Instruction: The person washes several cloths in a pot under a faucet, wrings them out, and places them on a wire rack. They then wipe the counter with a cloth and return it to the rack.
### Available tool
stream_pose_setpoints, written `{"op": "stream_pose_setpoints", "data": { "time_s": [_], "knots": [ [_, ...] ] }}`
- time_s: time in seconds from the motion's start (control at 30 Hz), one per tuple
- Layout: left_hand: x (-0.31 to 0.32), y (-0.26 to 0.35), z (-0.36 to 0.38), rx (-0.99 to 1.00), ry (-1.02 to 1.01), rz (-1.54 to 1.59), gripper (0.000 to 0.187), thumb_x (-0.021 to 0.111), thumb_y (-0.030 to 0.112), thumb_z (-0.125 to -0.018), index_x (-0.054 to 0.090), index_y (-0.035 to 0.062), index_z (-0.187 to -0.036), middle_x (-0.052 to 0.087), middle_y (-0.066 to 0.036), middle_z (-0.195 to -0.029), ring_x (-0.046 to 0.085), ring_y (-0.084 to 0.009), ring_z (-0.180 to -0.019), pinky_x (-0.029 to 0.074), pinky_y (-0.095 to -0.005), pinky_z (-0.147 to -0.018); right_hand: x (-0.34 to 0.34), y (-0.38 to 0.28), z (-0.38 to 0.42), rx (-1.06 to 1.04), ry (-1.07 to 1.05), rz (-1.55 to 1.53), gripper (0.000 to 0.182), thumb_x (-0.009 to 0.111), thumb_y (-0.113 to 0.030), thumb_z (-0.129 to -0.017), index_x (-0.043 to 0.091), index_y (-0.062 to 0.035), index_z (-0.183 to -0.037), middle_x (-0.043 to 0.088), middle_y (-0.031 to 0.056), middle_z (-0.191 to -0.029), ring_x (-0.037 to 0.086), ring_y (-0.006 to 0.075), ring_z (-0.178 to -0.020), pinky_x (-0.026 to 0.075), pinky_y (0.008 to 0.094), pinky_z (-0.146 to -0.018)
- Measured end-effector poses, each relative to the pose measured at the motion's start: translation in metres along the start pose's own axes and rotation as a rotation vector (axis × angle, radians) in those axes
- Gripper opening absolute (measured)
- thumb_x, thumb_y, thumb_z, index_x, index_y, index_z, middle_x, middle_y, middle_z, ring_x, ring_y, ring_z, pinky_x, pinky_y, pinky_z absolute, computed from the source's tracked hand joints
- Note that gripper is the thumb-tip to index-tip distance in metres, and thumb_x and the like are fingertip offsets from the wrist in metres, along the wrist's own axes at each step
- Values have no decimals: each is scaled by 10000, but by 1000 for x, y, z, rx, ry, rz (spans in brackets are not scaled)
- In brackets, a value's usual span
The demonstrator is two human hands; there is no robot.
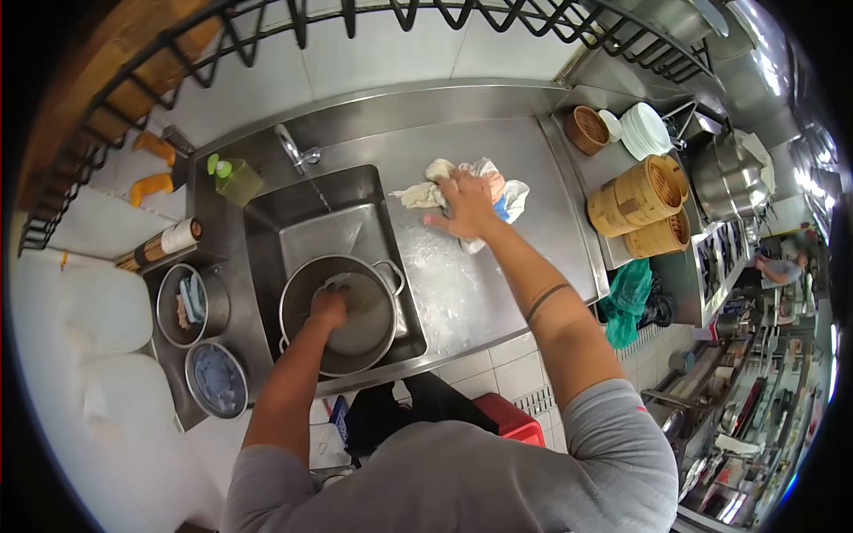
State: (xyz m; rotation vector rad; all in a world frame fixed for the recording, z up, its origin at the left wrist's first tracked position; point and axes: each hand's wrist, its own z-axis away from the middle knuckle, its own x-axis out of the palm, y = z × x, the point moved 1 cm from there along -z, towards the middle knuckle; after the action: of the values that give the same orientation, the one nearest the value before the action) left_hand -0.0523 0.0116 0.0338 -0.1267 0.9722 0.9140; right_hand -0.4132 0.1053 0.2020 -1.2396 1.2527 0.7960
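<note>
Pot (304,286) in sink (306,238) | left grip (330,304): can't tell | right grip (464,201): splayed on cloths (418,195) | steel counter (529,284) | tiles (382,51)

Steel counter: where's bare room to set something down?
Steel counter patches: behind the cloths, toward the wall; in front of them, between sink and right arm, though that looks wet. Crowded: under the right hand, left of the sink with metal containers, around the bamboo steamers.

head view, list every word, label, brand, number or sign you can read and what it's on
No text can be read.
Pot and cloth: no lettering visible.
Red mark on the right sleeve: too small to read.
Blue item by the dark trousers: too blurred to read.
</note>
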Motion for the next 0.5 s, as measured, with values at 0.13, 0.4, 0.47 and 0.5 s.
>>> {"op": "stream_pose_setpoints", "data": {
  "time_s": [0.13, 0.4, 0.47, 0.5],
  "knots": [
    [72, -14, -45, 57, -374, -308, 993, 681, 353, -800, 118, 218, -1607, 24, -170, -1672, 9, -389, -1538, 9, -583, -1218, 17, -10, 14, -7, 160, -62, 875, 729, -582, -742, 488, -143, -1459, 326, 248, -1555, 240, 439, -1464, 134, 600, -1171],
    [152, -47, -41, 33, -674, 249, 818, 676, 478, -815, 407, 107, -1493, 410, -180, -1532, 434, -378, -1363, 354, -494, -1123, 30, -139, 73, -17, 252, -935, 464, 701, -308, -874, 604, -66, -1258, 551, 201, -1338, 493, 371, -1288, 368, 448, -1090],
    [0, 32, 33, 153, -560, -14, 733, 683, 433, -820, 490, 93, -1440, 508, -178, -1466, 554, -362, -1271, 429, -464, -1074, 43, -165, 80, 8, 129, -1131, 402, 674, -273, -921, 604, -62, -1256, 578, 182, -1320, 508, 337, -1293, 393, 422, -1076],
    [-25, 40, 51, 52, -414, 164, 639, 705, 349, -813, 544, 50, -1354, 586, -178, -1357, 620, -340, -1165, 479, -435, -1005, 63, -173, 82, 176, -36, -1298, 427, 623, -354, -959, 605, -60, -1268, 580, 163, -1331, 511, 308, -1289, 393, 413, -1072]
  ]
}}
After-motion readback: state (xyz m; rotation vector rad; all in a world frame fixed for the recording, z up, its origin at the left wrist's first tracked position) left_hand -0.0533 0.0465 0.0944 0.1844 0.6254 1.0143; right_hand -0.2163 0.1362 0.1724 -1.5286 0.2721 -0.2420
